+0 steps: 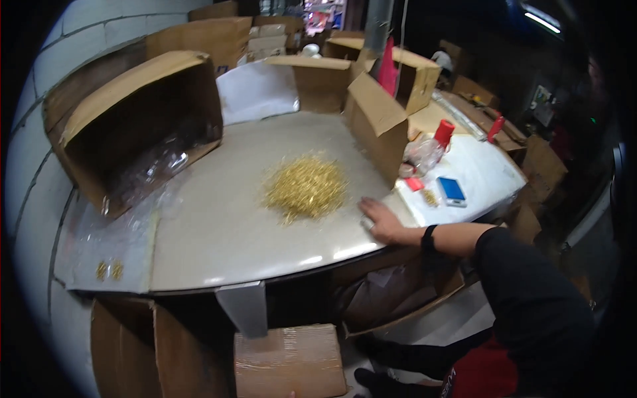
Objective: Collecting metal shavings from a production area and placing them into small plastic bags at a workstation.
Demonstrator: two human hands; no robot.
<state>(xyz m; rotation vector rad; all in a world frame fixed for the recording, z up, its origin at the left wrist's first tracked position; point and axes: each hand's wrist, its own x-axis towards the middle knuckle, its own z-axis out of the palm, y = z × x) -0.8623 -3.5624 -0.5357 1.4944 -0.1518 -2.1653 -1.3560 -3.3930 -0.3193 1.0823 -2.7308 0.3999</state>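
My right hand (379, 221) rests palm down on the tabletop near its front right edge, fingers apart and holding nothing. It has a dark band at the wrist. Just left of it, apart from the fingers, lies a loose heap of small thin gold-coloured pieces (306, 188), too small to name exactly. At the bottom edge, one fingertip of my left hand (292, 395) shows against a closed cardboard box (292, 365) below the table; the other fingers are out of sight.
A tipped carton (211, 99) with clear plastic bags (156, 166) stands at left. Two small gold piles (109, 270) lie front left. Cardboard (377, 126) walls the right side. Beyond are a blue-topped scale (452, 190), a red cone-like object (444, 132) and plastic bags. An open carton (398, 298) sits below.
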